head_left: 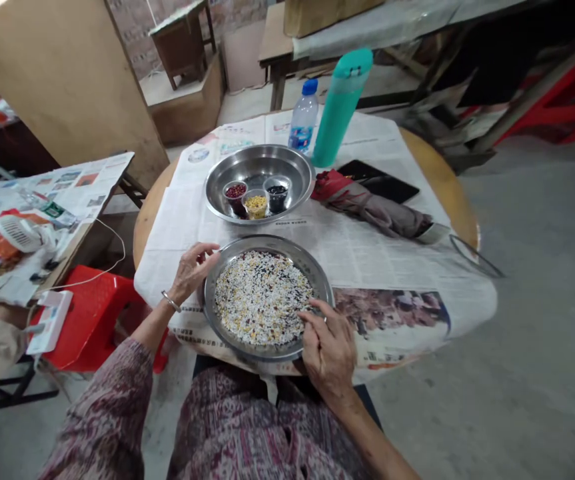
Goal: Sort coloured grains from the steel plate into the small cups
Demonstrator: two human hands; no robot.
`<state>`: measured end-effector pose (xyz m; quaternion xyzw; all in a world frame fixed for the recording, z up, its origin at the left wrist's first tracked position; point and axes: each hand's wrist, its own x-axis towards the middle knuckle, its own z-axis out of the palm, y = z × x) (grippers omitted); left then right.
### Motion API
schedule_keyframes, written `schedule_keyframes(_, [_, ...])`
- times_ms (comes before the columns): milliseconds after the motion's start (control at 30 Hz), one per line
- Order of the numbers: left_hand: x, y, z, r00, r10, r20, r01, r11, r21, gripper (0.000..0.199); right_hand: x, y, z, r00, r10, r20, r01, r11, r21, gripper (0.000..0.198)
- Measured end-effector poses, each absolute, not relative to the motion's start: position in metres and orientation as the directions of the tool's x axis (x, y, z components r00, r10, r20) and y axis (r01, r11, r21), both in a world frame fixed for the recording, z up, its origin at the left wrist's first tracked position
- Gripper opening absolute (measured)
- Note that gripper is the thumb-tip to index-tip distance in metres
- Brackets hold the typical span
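Note:
A round steel basin (321, 267) stands near the table's front edge. Spread inside it is a mix of white grains (262, 297) with yellow, black and dark red ones among them. My left hand (192, 267) is at the basin's left rim, fingers apart and holding nothing. Over the right side of the grains, my right hand (331, 347) has its thumb and index finger drawn together; anything between them is too small to see. Behind, a second steel basin (287, 160) contains three clear cups: dark red beans (235, 191), yellow kernels (256, 202) and black grains (277, 191).
Newspaper (397, 267) covers the round table. A water bottle (304, 117) and a teal flask (342, 107) stand at the back. A folded umbrella (377, 210) and a dark flat device (380, 180) lie right. At left are a red stool (92, 320) and a power strip (50, 323).

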<state>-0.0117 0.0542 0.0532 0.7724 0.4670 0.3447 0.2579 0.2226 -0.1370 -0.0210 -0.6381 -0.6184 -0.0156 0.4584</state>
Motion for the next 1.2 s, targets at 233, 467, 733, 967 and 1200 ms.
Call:
schedule_keyframes(233, [-0.017, 0.052, 0.027, 0.352, 0.884, 0.306, 0.464, -0.449, 0.763, 0.024, 0.223, -0.137, -0.024, 0.241, 0.794, 0.558, 0.772, 0.192, -0.606, 0.024])
schedule_keyframes(467, [-0.02, 0.057, 0.025, 0.453, 0.846, 0.281, 0.531, -0.509, 0.678, 0.024, 0.225, -0.136, 0.007, 0.167, 0.829, 0.534, 0.933, 0.043, -0.358, 0.019])
schedule_keyframes(733, [-0.018, 0.06, 0.018, 0.29, 0.913, 0.287, 0.718, -0.406, 0.566, 0.033, 0.21, -0.066, 0.04, -0.058, 0.894, 0.444, 0.884, 0.253, -0.393, 0.018])
schedule_keyframes(967, [-0.009, 0.059, 0.014, 0.175, 0.957, 0.23, 0.944, -0.23, 0.236, 0.018, 0.196, -0.009, 0.028, -0.129, 0.943, 0.307, 0.899, 0.242, -0.365, 0.021])
schedule_keyframes(1200, [-0.007, 0.06, 0.013, 0.238, 0.959, 0.156, 0.96, -0.256, 0.11, 0.02, 0.192, -0.005, 0.018, -0.164, 0.943, 0.289, 0.905, 0.26, -0.336, 0.021])
